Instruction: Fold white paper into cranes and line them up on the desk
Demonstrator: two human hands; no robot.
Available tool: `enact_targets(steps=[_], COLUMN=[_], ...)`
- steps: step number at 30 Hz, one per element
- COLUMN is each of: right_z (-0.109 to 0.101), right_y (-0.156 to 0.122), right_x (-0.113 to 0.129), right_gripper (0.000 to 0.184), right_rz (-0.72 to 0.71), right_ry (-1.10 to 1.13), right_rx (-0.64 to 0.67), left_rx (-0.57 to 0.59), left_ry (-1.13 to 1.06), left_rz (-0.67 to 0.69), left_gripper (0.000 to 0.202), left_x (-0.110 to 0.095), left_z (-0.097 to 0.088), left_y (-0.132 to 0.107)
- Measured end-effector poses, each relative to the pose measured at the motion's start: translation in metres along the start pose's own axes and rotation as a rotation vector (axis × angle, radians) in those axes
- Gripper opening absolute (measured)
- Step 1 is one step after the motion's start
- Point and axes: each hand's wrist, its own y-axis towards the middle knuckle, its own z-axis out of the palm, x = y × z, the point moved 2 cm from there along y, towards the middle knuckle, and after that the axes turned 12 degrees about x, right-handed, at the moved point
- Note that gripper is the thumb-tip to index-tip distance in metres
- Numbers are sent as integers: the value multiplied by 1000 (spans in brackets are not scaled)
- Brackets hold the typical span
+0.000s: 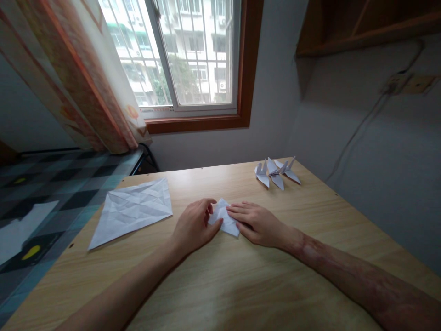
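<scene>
In the head view, a small folded white paper [221, 211] lies on the wood-grained worktop [213, 280], midway across it, between the person's two hands. The left hand [195, 224] is at its left side, fingers curled and the thumb stretched out to touch the lower part of the paper, with a narrow gap between thumb and fingers; the far fingertips are partly hidden, so I cannot tell whether it truly pinches the paper. The right hand [258, 223] lies flat over the right side of the paper, fingers straight and close together, thumb a little apart and near the lower corner, not closed around anything.

To the left of the left hand, apart from it, a larger creased white sheet [136, 209] lies spread on the worktop, its crossing fold lines showing. Beyond the right hand, near the far right corner, three folded paper cranes [274, 173] stand close together, wings and points raised.

Left of the worktop, a checked cloth [77, 198] carries some white paper [20, 232]. Behind are a barred window [198, 59] and a patterned curtain [69, 59]; on the right wall, a cable [358, 125] hangs from a socket [396, 84] below a wooden shelf [365, 39].
</scene>
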Motion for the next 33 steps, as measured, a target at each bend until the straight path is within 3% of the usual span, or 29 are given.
enact_targets(steps=[6, 12, 19, 23, 29, 33], right_z=[-2, -2, -1, -3, -6, -8], right_y=[0, 0, 1, 1, 1, 1], right_x=[3, 3, 4, 7, 11, 11], right_gripper=[53, 56, 52, 51, 57, 56], right_rz=[6, -1, -6, -45, -109, -93], right_ry=[4, 10, -16, 6, 44, 81], right_rx=[-14, -27, -28, -34, -7, -30], left_rx=[-59, -108, -57, -75, -136, -44], left_ry=[-245, -337, -469, -502, -434, -358], left_rz=[78, 185, -40, -71, -11, 67], left_gripper=[33, 32, 44, 41, 32, 25], left_x=[1, -2, 6, 5, -2, -9], left_z=[-1, -6, 4, 8, 8, 6], left_y=[-1, 1, 3, 2, 0, -1])
